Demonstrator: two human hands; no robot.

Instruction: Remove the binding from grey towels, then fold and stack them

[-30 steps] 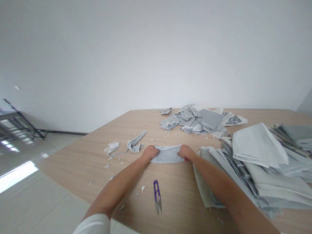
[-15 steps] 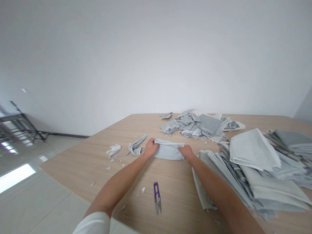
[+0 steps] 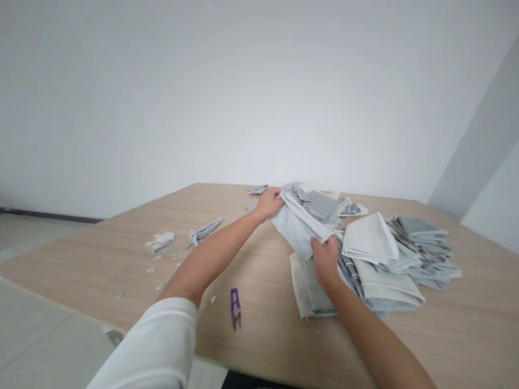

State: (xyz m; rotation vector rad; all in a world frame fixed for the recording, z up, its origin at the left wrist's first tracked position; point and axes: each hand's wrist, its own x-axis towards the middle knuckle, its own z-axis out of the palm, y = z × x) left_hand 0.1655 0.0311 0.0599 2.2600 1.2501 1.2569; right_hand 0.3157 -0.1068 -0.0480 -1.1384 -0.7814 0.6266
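Between my two hands a light grey piece of fabric (image 3: 298, 224) is held stretched and slanted, its left end higher. My left hand (image 3: 270, 203) is closed on its upper left corner. At the lower right corner, my right hand (image 3: 325, 258) grips it with the thumb on top. Behind the fabric lies a loose heap of grey and white cloth pieces (image 3: 322, 205), partly covered by it. Below and right of it, folded fabric (image 3: 312, 289) lies close to my right hand. Purple thread snips (image 3: 235, 308) rest on the wooden table (image 3: 267, 313), blades toward me.
To the right are stacks of folded white (image 3: 370, 237) and grey cloth (image 3: 421, 229). On the left lie a grey fabric strip (image 3: 206, 231), a tangle of white threads (image 3: 161, 241) and small scraps. A white wall (image 3: 259, 97) stands behind the table.
The fabric has moved from the table's middle up and right, toward the heap, and tilted from level to slanted. Both hands keep hold of it. The view has turned right.
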